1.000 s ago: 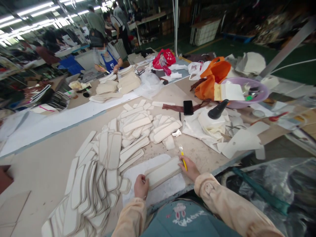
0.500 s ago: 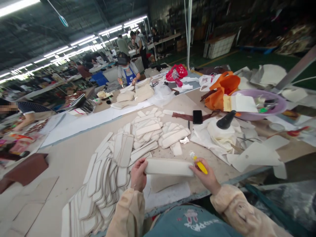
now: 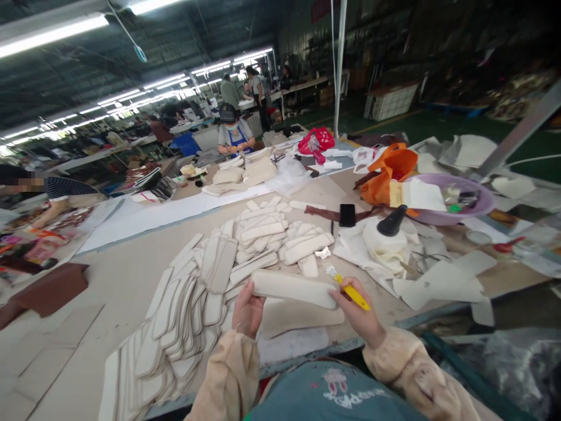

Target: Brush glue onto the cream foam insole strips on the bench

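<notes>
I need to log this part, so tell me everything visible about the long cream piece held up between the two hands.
The cream padded piece is a long, narrow strip with rounded ends, looking like foam or felt-backed material, plain and unmarked. It lies roughly level, raised above the table. The left hand grips its left end; the right hand, also holding a yellow brush, grips its right end. A similar flat piece lies on the table below it.

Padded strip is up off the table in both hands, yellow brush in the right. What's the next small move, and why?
Probably set the padded strip onto the fanned pile at left: left hand and right hand hold it clear of the table, and the yellow brush points away from it.
</notes>
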`<state>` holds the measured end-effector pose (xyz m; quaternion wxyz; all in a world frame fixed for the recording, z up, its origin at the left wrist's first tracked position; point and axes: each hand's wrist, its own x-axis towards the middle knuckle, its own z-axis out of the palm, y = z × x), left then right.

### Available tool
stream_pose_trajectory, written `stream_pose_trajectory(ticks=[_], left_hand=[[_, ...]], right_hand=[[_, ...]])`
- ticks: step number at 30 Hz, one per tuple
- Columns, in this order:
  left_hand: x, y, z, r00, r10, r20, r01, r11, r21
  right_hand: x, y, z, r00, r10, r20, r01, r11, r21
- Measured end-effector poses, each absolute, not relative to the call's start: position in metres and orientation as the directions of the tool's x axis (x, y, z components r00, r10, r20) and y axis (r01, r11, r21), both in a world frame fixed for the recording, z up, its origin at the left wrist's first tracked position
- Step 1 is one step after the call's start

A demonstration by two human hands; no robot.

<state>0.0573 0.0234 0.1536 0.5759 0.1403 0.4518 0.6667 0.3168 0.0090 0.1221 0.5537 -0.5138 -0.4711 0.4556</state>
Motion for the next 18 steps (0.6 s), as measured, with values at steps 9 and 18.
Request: stream_pose_trajectory(ticks=[9,18], left_hand=[[0.082,0.008,0.2,-0.329,0.896,-0.299,-0.679,-0.004,0.734],[0.099,0.002,0.217,-0.352,0.912,-0.21,-0.627,-0.063,0.777]], right_hand=[[0.331,-0.005,0.176,0.083,0.988,0.131,0.105,0.122,-0.987],[0.349,-0.013,0.178,0.136,0.974,0.18,0.264,0.139,-0.954]])
